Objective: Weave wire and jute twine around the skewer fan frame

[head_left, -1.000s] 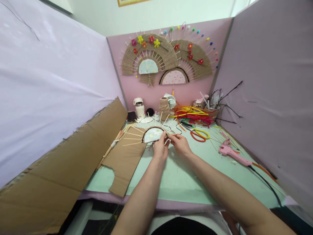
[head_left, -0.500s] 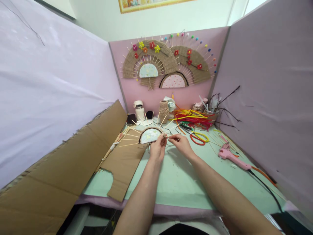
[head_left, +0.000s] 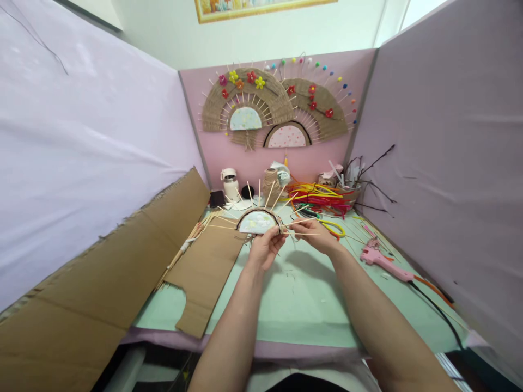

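My left hand [head_left: 265,249] grips the lower right corner of a half-round fan frame [head_left: 257,222], thumb in front. Pale blue patterned cloth covers its middle, a dark cord edges the curve, and thin wooden sticks fan outward from it. Close to the frame's right end is my right hand [head_left: 314,235], fingers pinched together among the rightmost sticks. A thin strand seems to run near those fingertips, but what they hold is too small to make out. Below the frame's left part lies a cut cardboard sheet [head_left: 212,267].
A pink glue gun [head_left: 386,262] with its cord lies at right. Yellow-handled scissors [head_left: 335,227], pipe cleaners [head_left: 322,195], a twine cone [head_left: 270,185] and a white bottle [head_left: 231,186] are farther back. Tall cardboard [head_left: 102,261] leans at left; finished fans [head_left: 249,100] hang behind.
The fan frame has turned and shifted slightly right, its right-hand sticks now spreading over my right hand. My right hand has moved a little right, and the view has shifted slightly.
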Tool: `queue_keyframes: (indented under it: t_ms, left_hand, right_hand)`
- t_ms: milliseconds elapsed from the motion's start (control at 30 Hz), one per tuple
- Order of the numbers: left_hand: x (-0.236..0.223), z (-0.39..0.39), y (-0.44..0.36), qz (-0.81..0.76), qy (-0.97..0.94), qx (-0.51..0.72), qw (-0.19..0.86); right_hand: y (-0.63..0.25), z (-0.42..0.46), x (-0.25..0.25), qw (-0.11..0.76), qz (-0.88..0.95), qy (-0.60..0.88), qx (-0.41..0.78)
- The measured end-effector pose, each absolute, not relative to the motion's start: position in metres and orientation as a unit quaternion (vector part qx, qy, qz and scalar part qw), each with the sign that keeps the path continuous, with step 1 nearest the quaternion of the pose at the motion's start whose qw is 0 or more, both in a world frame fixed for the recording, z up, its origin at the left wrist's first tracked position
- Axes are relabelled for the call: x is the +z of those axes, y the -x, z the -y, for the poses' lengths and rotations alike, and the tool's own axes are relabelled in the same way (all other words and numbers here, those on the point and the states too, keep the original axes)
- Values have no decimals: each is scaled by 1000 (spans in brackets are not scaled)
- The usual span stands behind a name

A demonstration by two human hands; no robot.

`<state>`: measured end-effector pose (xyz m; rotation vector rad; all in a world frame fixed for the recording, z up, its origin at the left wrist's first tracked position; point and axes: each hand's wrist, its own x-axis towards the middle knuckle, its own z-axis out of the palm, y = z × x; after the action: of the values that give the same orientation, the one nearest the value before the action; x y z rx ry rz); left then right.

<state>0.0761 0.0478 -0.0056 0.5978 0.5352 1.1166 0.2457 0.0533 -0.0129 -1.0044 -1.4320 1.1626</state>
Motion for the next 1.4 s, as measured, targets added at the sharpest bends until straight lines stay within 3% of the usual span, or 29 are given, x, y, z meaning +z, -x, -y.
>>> queue_keyframes:
  t_ms: [133, 333, 567, 933, 1400]
  left_hand:
    - [-9, -55, -72, -259, -267, 529, 763]
    - [-11, -60, -69, -277, -249, 539, 756]
    - [-9, -58, -68, -287, -260, 485, 784]
    - [-5, -52, -67, -263, -259, 419, 830]
    - [-5, -54, -65, -228, -228, 407, 855]
  right_hand:
    - [-267, -50, -6, 519, 564, 430, 478]
    - [-277, -45, 5, 622, 495, 385, 469]
    - [-277, -55, 1, 685, 433, 400, 428]
    - [-270, -55, -4, 571, 540, 526, 325]
    - [-265, -54, -4, 550, 588, 515, 295]
